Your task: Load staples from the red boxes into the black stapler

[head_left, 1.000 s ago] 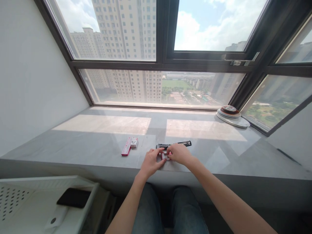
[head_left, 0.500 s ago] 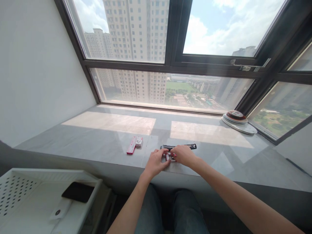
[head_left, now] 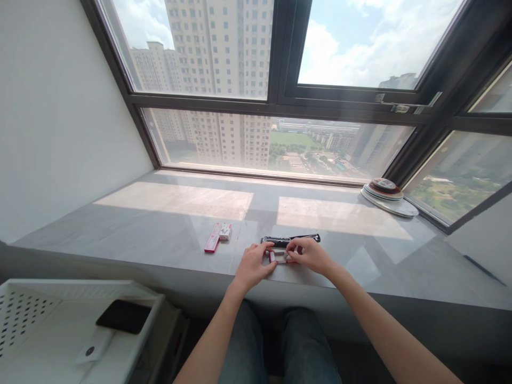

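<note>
On the grey sill, a black stapler (head_left: pixel 276 241) lies spread open lengthwise, just beyond my hands. A small red-and-white staple box (head_left: pixel 273 256) stands open in front of it. My left hand (head_left: pixel 253 265) grips the box's left end between thumb and fingers. The fingertips of my right hand (head_left: pixel 310 255) are pinched together at the box's right part, on a small greyish piece that looks like a strip of staples (head_left: pixel 285 255). To the left, a pink-and-white long box (head_left: pixel 212 239) lies beside a small white box (head_left: pixel 225 232).
A stack of plates (head_left: pixel 386 196) sits at the sill's right corner, by the window frame (head_left: pixel 276 106). At lower left a white perforated tray (head_left: pixel 150 325) holds a black phone-like slab (head_left: pixel 123 316) and a white object with a dark round spot (head_left: pixel 94 349).
My right hand has shifted slightly right and its fingers have risen off the box, showing more of its inside and the greyish piece. My left hand keeps its hold. The view has shifted slightly.
</note>
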Demonstrator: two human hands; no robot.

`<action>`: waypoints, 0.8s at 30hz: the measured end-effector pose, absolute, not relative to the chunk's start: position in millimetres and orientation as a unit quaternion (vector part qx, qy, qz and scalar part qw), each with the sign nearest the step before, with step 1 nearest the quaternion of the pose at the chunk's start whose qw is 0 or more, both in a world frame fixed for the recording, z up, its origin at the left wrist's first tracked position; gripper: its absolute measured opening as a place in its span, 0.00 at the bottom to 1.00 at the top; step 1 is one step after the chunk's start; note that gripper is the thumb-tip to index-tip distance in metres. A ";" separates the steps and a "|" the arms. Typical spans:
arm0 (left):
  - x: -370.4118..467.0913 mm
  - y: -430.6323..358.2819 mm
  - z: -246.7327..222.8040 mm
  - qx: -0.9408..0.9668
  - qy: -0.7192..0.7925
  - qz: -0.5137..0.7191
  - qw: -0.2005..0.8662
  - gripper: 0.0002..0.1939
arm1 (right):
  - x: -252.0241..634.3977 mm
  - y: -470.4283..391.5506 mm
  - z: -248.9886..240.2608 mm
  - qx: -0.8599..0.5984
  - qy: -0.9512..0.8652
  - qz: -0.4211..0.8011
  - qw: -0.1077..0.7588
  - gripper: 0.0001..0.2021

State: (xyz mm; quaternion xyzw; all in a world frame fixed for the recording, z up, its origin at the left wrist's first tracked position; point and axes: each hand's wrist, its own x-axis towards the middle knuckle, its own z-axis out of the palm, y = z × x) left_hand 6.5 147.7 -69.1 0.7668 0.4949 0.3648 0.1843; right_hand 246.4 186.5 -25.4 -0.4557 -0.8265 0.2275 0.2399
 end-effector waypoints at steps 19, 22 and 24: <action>31.4 143.2 -61.4 0.733 0.527 0.378 0.206 0.12 | 268.7 169.4 -56.4 -0.455 -0.809 0.232 0.290 0.12; 12.8 163.4 -62.0 0.697 0.584 0.391 0.144 0.18 | 257.9 168.5 -50.8 -0.447 -0.824 0.213 0.276 0.09; 3.6 175.9 -64.5 0.702 0.603 0.362 0.112 0.22 | 248.6 172.1 -46.9 -0.435 -0.831 0.212 0.273 0.07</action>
